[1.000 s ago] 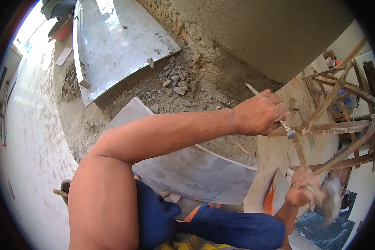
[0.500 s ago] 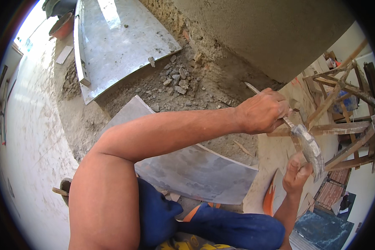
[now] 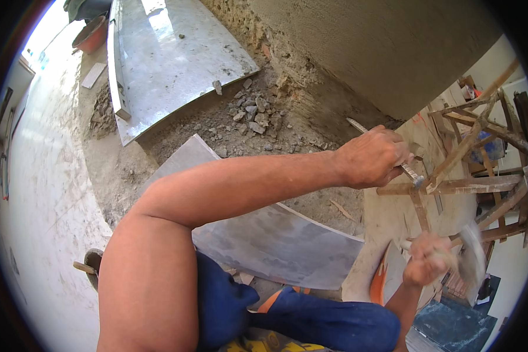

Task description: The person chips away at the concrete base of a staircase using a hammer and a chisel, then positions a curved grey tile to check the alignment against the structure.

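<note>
My left hand (image 3: 371, 157) is closed around a ribbed steel chisel (image 3: 415, 176). Its tip points up and left toward the foot of the rough wall (image 3: 311, 88). The struck end sticks out below my fist. Lower right, my right hand (image 3: 427, 259) grips a hammer (image 3: 472, 258), both smeared by motion. The hammer head is apart from the chisel. Under my left forearm lies a grey stone slab (image 3: 276, 240), partly hidden by the arm.
Broken rubble (image 3: 252, 114) lies by the wall, next to a large polished slab (image 3: 176, 64) with a straight bar (image 3: 118, 88) along its edge. A wooden trestle (image 3: 469, 141) stands at right. An orange tub (image 3: 91, 35) sits far left.
My right hand has swung the hammer away from the chisel's struck end, down and to the right. My left hand and the chisel have hardly moved.
</note>
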`<state>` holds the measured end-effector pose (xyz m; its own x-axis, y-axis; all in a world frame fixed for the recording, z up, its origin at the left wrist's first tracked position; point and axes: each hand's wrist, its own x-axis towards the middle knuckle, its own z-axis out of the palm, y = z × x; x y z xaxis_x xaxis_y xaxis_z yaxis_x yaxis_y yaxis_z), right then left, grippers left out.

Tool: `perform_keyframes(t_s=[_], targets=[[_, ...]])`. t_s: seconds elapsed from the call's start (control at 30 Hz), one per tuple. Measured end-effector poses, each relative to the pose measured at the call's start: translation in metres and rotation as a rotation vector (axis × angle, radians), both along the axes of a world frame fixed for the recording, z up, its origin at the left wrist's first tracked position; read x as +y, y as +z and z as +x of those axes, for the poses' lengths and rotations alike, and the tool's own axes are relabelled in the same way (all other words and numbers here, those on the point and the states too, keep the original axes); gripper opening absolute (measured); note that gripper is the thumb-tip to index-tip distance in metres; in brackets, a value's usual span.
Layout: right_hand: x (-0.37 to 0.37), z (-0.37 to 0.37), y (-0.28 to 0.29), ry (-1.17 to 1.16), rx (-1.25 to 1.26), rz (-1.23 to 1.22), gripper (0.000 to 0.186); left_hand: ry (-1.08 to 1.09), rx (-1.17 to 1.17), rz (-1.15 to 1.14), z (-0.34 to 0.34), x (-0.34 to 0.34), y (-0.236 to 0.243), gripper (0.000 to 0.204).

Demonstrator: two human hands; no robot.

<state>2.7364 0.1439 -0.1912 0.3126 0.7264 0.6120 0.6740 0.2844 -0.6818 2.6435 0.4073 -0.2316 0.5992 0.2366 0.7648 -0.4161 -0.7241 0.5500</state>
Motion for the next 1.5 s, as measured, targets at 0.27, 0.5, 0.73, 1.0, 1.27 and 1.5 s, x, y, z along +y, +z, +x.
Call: perform_keyframes(t_s=[0.27,0.5,0.73,1.0,1.27,1.5], targets=[[-0.001,0.007,0.006,-0.174,-0.117,-0.239,0.045,-0.032,0.026,-0.015,0.0,0.003,0.006,0.019],[0.004,0.01,-0.006,-0.136,-0.223,-0.167,0.02,-0.061,0.036,-0.029,0.002,0.004,0.008,0.018],[0.018,-0.019,0.021,0.131,0.157,0.139,0.032,-0.05,0.088,-0.028,-0.004,0.013,0.006,0.017],[0.008,-0.005,0.003,-0.266,0.016,-0.146,0.035,-0.07,0.144,-0.019,0.0,0.007,0.007,0.017],[0.009,0.008,-0.006,-0.167,0.027,-0.201,0.048,-0.075,0.141,-0.039,0.004,0.006,0.013,0.016],[0.016,-0.005,0.011,0.181,0.232,0.166,0.04,-0.067,0.151,-0.059,0.001,0.009,0.01,0.017]])
